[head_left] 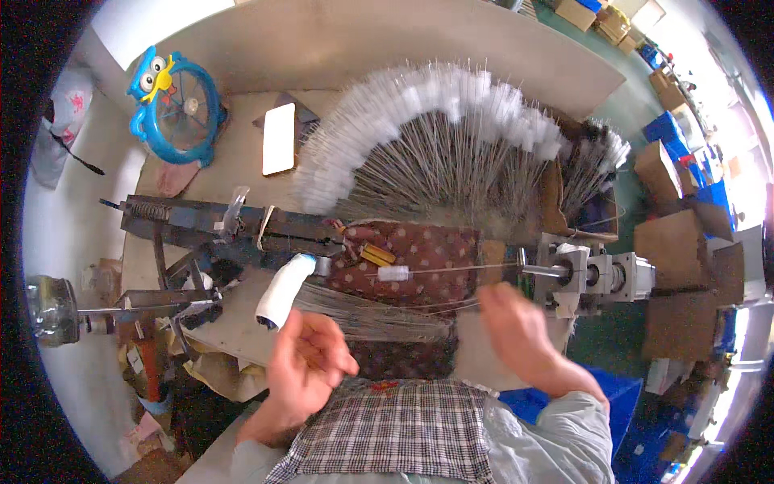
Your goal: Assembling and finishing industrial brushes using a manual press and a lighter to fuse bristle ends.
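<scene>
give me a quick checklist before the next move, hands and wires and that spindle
1. Left hand free: ok, fingers loosely curled, nothing seen in it.
2. Right hand free: cannot tell, fingertips blurred and partly hidden.
3. Wire hooked to the spindle: cannot tell, it runs up to it but the join is too small.
4. White tuft over the brown dotted cloth: ok.
5. Loose wires well clear of the right hand: not ok, ends reach close to it.
</scene>
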A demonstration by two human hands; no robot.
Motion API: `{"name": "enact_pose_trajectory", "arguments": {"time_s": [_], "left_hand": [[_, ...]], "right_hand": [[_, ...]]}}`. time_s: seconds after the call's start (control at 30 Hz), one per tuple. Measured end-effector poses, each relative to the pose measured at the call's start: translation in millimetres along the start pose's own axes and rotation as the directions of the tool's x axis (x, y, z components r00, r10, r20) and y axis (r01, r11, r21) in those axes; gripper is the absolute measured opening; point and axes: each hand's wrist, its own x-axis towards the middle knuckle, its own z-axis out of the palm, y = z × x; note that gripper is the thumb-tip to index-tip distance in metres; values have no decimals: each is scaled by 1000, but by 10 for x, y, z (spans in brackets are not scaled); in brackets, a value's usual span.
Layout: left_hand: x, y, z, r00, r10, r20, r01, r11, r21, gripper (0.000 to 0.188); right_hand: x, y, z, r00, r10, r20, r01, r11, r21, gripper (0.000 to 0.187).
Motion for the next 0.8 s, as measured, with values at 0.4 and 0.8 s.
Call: {"name": "enact_pose_trajectory", "arguments": {"time_s": [0.4, 0.8], "left_hand": [[1271, -1013, 720, 667, 261, 698, -609, -348, 712, 13], [1691, -1066, 721, 756, -9, 655, -485, -679, 551, 6]], "right_hand": [[321, 574, -430, 848, 123, -516, 81, 932, 354, 17], [467, 778, -121, 908, 68, -413, 91, 931, 354, 13]]}}
